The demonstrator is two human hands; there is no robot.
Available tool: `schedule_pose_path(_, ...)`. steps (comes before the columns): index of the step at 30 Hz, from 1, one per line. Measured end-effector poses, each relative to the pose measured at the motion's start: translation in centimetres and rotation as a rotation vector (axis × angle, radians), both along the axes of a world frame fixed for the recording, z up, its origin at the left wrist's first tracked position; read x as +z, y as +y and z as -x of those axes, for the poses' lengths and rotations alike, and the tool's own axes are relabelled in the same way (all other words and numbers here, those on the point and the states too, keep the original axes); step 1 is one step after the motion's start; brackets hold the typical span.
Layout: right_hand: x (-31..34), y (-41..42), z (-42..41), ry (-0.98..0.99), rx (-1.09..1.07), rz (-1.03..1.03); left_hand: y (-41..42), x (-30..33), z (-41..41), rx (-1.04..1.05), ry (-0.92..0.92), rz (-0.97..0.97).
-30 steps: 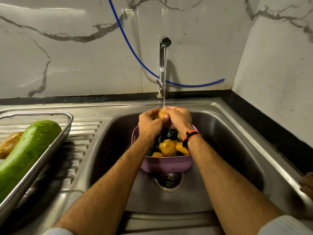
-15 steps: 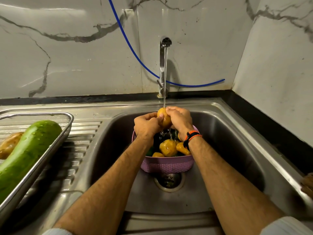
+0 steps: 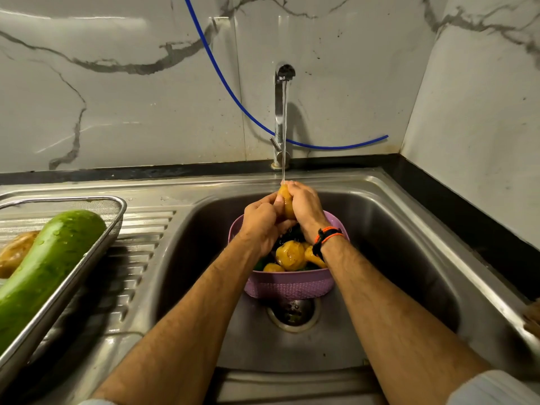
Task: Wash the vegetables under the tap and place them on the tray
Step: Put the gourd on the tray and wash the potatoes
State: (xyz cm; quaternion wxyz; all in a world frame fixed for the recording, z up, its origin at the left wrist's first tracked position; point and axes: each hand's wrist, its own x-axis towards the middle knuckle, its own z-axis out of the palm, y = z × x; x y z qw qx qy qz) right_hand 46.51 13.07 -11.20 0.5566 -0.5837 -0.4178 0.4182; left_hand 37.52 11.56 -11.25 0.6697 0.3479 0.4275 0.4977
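**Potato held under the running tap**

Nearest, at the left edge of the ribbed steel drainboard, a steel mesh tray (image 3: pixel 115 226) carries a long, smooth green bottle gourd (image 3: pixel 43 270) beaded with water and a brown potato (image 3: pixel 16 252) just beside it. In the steel sink (image 3: pixel 409 258), a round drain (image 3: pixel 293 314) lies at the basin's near middle, and directly behind it sits a lilac plastic colander (image 3: pixel 287 286) with a woven-look wall, holding wet yellow-brown potatoes (image 3: pixel 290 255) and dark green vegetables that are too hidden to name. Above the colander, the left hand (image 3: pixel 261 223) and right hand (image 3: pixel 305 209) both curl tightly round one small glossy potato (image 3: pixel 285 201), pressed between them; the right wrist wears an orange-and-black band (image 3: pixel 325 236). A thin stream from the chrome tap (image 3: pixel 282 118) at the sink's far edge lands on that potato's top. Behind, a blue hose (image 3: pixel 233 95) crosses the veined marble-look wall. No writing is readable.
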Motion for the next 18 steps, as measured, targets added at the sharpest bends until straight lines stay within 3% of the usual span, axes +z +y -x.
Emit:
schedule_pose_path(12,0.0,-0.1,0.6,-0.181,0.001,-0.078,-0.2,0.2,0.5,-0.042,-0.080,-0.064)
schedule_pose_path(18,0.3,-0.6,2.5,-0.292,-0.073,-0.159,0.2,-0.3,-0.2,0.193,-0.059,-0.094)
